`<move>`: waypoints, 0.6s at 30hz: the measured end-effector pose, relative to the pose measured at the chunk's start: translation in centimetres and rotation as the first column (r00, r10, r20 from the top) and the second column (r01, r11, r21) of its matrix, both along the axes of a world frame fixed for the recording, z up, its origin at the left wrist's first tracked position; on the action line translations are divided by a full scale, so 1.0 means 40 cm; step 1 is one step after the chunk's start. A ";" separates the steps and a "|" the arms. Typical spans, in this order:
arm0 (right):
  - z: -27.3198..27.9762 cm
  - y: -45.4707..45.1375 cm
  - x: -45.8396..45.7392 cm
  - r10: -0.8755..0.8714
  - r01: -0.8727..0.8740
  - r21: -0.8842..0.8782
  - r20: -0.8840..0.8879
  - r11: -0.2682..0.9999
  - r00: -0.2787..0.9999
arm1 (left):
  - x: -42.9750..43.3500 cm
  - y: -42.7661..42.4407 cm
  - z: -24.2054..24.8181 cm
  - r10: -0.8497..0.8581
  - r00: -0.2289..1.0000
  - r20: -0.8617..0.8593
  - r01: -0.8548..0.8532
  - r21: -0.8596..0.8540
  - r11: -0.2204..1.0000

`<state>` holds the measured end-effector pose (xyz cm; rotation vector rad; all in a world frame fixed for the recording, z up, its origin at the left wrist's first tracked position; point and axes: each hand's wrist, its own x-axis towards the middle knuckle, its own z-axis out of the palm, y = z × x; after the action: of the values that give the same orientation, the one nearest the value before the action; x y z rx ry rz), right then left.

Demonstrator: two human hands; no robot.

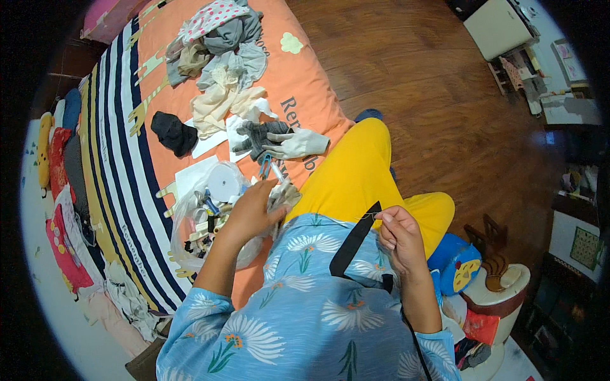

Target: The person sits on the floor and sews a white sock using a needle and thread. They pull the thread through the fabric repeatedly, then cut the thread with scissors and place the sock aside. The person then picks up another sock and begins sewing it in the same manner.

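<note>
My right hand (401, 233) pinches a thin, pale thread (366, 216) between thumb and fingertips; whether a needle is there is too small to tell. Beside it a black fabric strap (353, 247) lies across my lap, its upper end close to those fingertips. My left hand (257, 207) reaches over the right side of a clear plastic bag (180, 238) on the bed. Crumpled greyish plastic (286, 196) is next to its thumb, and its grip is partly hidden. Inside the bag are a roll of white elastic or tape (225, 182) and several thread spools (212, 205).
Beyond the bag, on the orange bedding (310, 62), lie a blue-handled tool (265, 165), grey and white gloves (298, 144), a black cap (174, 134), white paper (193, 170) and piled clothes (224, 52). To my right stands a stool (517, 285) beside a blue cushion (450, 262).
</note>
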<state>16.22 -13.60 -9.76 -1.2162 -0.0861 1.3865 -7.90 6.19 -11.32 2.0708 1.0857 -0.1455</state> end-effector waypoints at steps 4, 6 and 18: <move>0.008 -0.001 0.002 -0.033 0.033 -0.002 0.000 0.999 0.999 | 0.115 0.070 -0.119 -0.049 0.987 0.154 0.009 0.250 0.968; 0.004 -0.007 -0.001 -0.037 0.037 -0.010 0.010 0.999 0.999 | 0.171 0.108 -0.189 -0.160 0.977 0.139 0.072 0.490 0.869; -0.001 -0.050 0.013 -0.109 0.109 -0.017 -0.010 0.994 0.994 | 0.086 0.256 -0.125 0.289 0.718 0.634 -0.289 -0.107 0.952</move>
<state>16.73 -15.61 -9.81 -1.2094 -0.0008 1.3007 -4.47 16.43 -16.33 1.7001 0.9356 0.6870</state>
